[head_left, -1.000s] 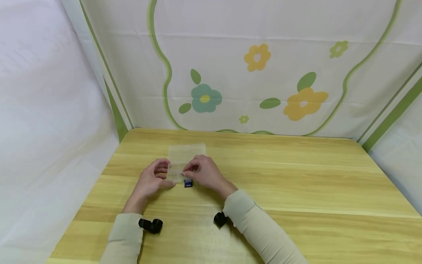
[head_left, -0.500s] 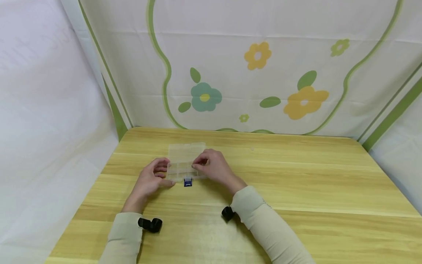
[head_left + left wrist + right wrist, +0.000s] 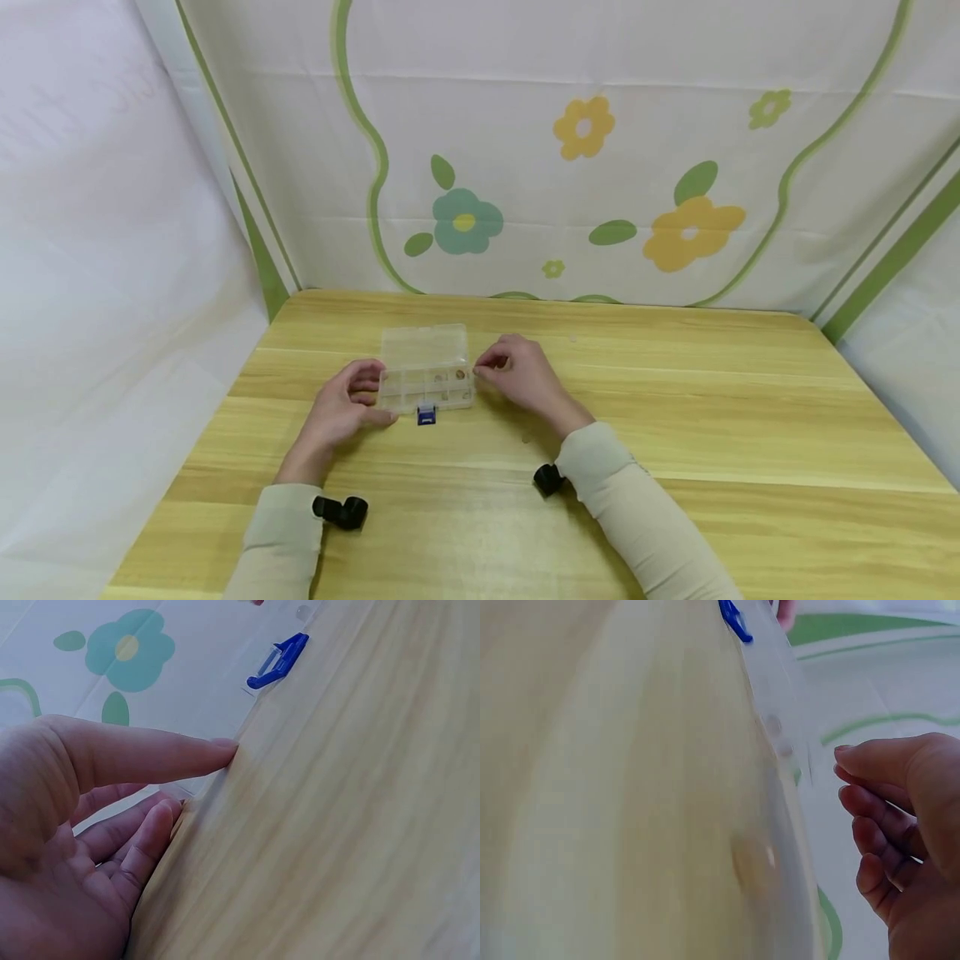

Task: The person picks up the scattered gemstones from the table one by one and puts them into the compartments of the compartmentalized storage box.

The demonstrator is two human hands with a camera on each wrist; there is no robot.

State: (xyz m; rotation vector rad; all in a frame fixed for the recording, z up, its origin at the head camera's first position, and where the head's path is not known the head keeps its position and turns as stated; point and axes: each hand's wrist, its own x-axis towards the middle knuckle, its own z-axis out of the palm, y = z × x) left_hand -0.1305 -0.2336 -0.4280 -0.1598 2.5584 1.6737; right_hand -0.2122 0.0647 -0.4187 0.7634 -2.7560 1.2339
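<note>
A clear plastic compartment box (image 3: 415, 387) lies with its lid (image 3: 423, 346) folded back and its blue latch (image 3: 427, 415) at the front. My left hand (image 3: 347, 406) holds the box's left end, thumb along the front edge and fingers at the side. Small brownish round pieces (image 3: 461, 375) sit in the right-hand compartments. Just off the box's right end is my right hand (image 3: 521, 372), its thumb and index fingertips together. The right wrist view shows those fingertips (image 3: 843, 756) meeting and the other fingers curled; I cannot tell whether something tiny is between them.
A tiny pale piece (image 3: 526, 439) lies on the wooden table (image 3: 712, 417) near the right forearm, and another small piece (image 3: 573, 339) lies farther back. A flower-printed cloth (image 3: 525, 167) hangs behind the table. Each wrist wears a black camera (image 3: 550, 480).
My right hand has moved rightward from above the box to beyond its right end, uncovering the right-hand compartments and a piece on the table. The left hand has stayed at the box.
</note>
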